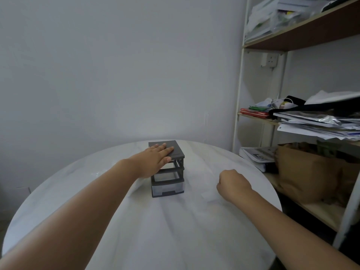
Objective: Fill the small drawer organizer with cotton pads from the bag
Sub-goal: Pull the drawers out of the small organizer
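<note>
A small dark grey drawer organizer (167,172) with three stacked tiers stands in the middle of the round white table (136,230). Its bottom drawer is translucent and pushed in. My left hand (153,160) lies flat on the organizer's lid, fingers straight, thumb down over the front edge. To the right, my right hand (232,185) rests on the table with its fingers curled round a faint translucent bag (209,194) that barely shows against the white top. No cotton pads are visible.
A white-framed shelf unit (239,94) stands close on the right, stacked with papers, a brown paper bag (303,172) and a binder. A small shiny patch (95,173) lies on the table's left side. A plain wall is behind.
</note>
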